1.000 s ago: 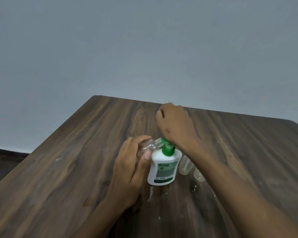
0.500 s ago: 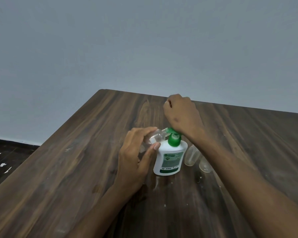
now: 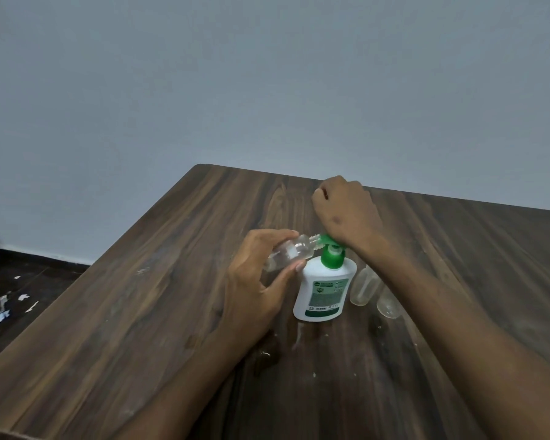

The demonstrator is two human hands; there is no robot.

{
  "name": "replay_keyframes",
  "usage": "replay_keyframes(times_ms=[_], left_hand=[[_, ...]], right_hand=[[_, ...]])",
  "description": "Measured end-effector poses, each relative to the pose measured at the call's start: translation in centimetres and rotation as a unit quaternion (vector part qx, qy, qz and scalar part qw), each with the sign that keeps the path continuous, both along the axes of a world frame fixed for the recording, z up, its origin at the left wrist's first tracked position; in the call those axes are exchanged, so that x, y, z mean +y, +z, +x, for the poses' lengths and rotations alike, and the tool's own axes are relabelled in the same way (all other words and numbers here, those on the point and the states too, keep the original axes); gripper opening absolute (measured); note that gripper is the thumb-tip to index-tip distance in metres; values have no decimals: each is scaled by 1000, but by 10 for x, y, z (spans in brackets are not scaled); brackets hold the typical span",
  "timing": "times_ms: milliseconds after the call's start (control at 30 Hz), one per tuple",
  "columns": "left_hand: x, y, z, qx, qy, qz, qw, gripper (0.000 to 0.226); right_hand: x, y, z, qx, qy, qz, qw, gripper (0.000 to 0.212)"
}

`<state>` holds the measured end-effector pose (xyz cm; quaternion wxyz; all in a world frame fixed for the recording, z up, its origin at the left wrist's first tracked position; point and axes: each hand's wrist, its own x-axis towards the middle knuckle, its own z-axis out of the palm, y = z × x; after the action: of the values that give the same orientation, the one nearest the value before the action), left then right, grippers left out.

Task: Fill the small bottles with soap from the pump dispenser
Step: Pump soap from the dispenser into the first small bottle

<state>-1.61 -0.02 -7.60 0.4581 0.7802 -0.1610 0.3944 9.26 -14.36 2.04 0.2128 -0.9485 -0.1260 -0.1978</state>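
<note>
Head view: the white pump dispenser [image 3: 324, 290] stands upright on the wooden table [image 3: 140, 312]. The left hand [image 3: 258, 281] grasps a clear small bottle [image 3: 286, 256], tilted, its mouth at the green pump nozzle [image 3: 421, 239]. The right hand [image 3: 346, 211], fingers curled, presses its heel on the pump. Two more small bottles [image 3: 364, 285] lie just right of the dispenser.

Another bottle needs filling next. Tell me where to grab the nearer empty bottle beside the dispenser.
Grip the empty bottle around its clear round body, coming from the near side, below the right forearm that crosses above it. It stands upright beside the dispenser, with another bottle close on its right, so sideways approaches look crowded.
</note>
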Motion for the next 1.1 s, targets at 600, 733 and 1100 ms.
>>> replay_keyframes(times_ms=[600,733,1100], left_hand=[[22,-3,8,-12,-52,68,996,35],[21,0,1,27,-71,36,996,36],[19,1,-2,-2,-37,44,998,33]], right_hand=[[5,-3,0,14,-6,-12,1000,37],[5,-6,-2,36,-9,-21,999,37],[3,1,-3,38,-20,-1,999,36]])
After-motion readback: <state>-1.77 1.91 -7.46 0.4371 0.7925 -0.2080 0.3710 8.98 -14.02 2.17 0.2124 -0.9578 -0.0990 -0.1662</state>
